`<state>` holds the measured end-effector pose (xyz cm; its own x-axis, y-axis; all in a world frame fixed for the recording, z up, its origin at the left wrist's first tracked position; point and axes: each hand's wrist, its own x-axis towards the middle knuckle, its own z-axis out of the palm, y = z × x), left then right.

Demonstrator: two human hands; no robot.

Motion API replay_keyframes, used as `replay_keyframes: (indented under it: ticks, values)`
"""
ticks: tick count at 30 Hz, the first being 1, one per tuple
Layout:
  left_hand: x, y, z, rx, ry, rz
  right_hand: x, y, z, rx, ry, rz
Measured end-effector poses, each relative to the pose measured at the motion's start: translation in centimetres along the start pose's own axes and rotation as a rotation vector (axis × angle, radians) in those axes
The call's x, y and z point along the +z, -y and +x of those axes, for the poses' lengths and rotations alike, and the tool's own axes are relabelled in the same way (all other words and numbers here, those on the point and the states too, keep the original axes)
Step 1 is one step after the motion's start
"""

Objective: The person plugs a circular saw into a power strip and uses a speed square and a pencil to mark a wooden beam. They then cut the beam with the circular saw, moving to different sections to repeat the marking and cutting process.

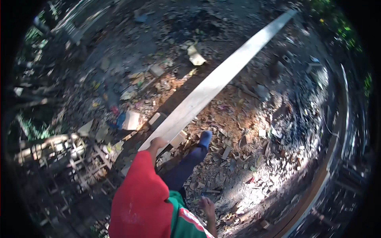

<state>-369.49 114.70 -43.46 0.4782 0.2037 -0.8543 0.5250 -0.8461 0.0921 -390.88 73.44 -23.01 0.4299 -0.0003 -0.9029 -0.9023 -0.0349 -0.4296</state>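
A long, pale wooden plank (216, 81) runs slantwise from the near left to the far right, raised a little off the ground. Close to its near end, my left hand (158, 142) is closed on the plank, at the end of a red sleeve. Under this end, wooden blocks (178, 139) show beside the plank's edge. My right hand (207, 206) hangs low near my body, away from the plank. Its fingers look curled, with a small thin tip showing above them; blur hides what it is.
My foot (205, 139) stands just right of the plank. Wood offcuts (131, 120), dry leaves and sawdust (226, 115) litter the ground. At left lies a lattice of sticks (79, 162). A long timber beam (313, 202) curves along the right side.
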Motion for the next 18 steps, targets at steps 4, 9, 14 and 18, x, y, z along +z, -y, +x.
replay_keyframes:
  ticks: [4, 9, 14, 18]
  values:
    - [-2.7, -9.8, 0.8, 0.108, -0.229, -0.475, -4.9, 6.7, 4.4, 0.080, -0.033, -0.037]
    - [-2.0, -25.0, 0.6, 0.120, -0.029, -0.283, -16.3, 15.0, 7.1, 0.247, -0.134, -0.065]
    - [-16.1, -52.1, -4.4, 0.850, 0.145, -0.334, -25.3, 26.7, 13.5, 0.225, -0.522, 0.136]
    - [-25.8, -59.0, 0.2, 0.910, 0.011, -0.275, -27.5, 34.1, 19.8, 0.229, -0.472, 0.205]
